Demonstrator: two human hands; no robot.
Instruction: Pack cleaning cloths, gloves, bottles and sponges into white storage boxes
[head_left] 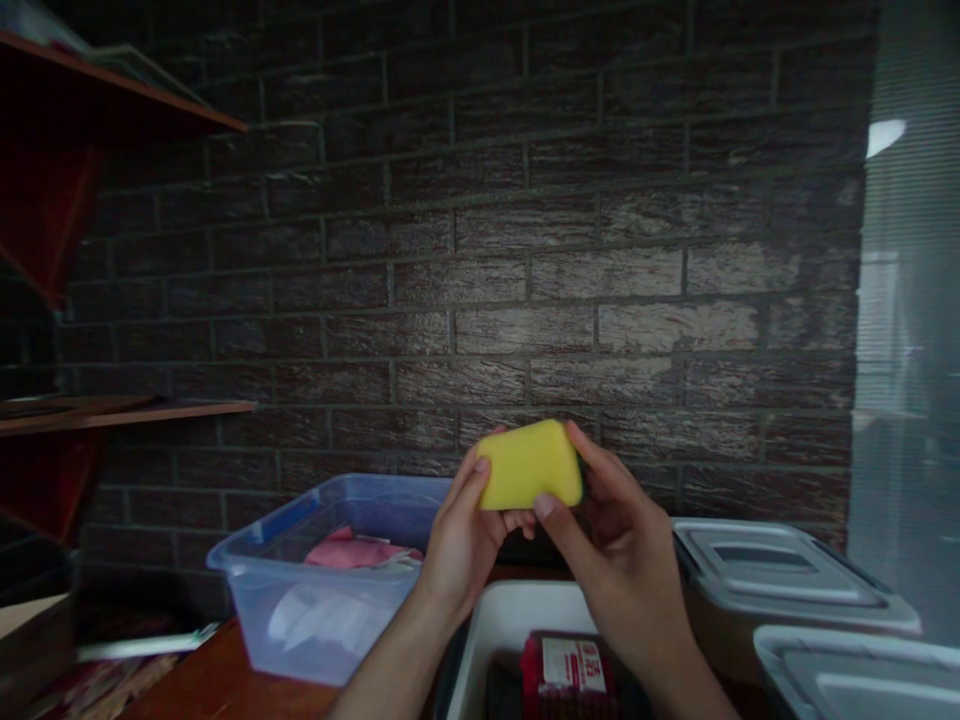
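Both of my hands grip a yellow sponge in the middle of the head view, raised over a white bin. My left hand has its thumb on the sponge's left end. On the right end, my right hand presses its thumb against the lower front edge, with fingers behind. A dark strip shows along the sponge's right edge; its back is hidden. Below it, the white bin holds a red package with a white printed label.
A clear bluish plastic tub with pink cloth stands to the left. At right are two containers with grey lids. Wooden shelves jut out at left. A dark brick wall rises behind.
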